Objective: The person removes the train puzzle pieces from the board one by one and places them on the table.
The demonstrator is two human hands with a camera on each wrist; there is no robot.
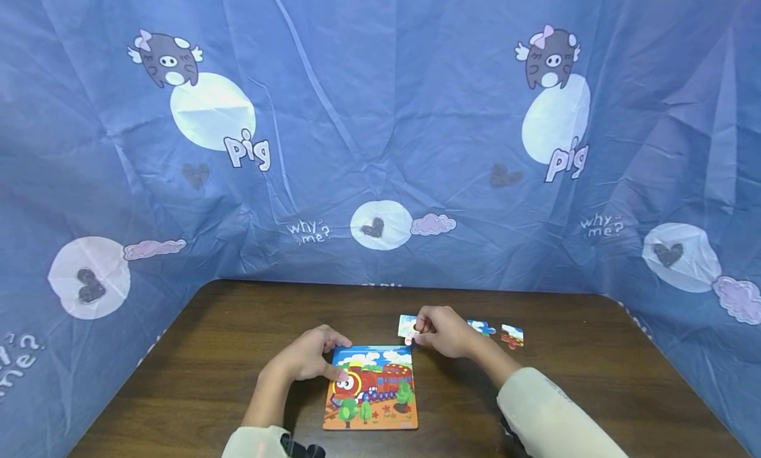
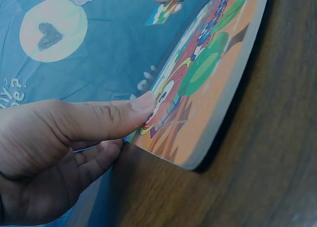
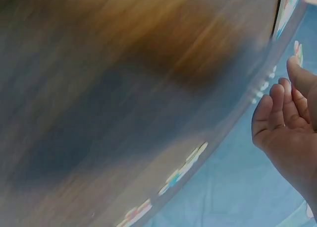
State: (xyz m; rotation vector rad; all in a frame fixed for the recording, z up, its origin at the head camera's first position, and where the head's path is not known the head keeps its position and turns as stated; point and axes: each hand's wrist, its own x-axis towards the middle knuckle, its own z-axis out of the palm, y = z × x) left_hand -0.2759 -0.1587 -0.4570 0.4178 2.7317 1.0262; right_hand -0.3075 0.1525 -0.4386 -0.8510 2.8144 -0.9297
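Observation:
A square jigsaw puzzle (image 1: 386,415) with a red cartoon train, trees and clouds lies at the front middle of the table. My left hand (image 1: 306,355) grips its left side, the thumb on the picture and the fingers along the edge; the left wrist view shows the thumb (image 2: 106,119) pressed on the face. Just beyond the puzzle's upper right corner, my right hand (image 1: 446,331) pinches a sky-coloured jigsaw piece (image 1: 407,326) between thumb and fingers. That piece (image 3: 298,51) shows only its narrow side in the right wrist view.
To the right of my right hand, a blue and white jigsaw piece (image 1: 480,327) and a second piece (image 1: 512,335) with red on it lie on the brown wooden table (image 1: 250,312). A blue printed cloth (image 1: 380,147) hangs behind and at both sides.

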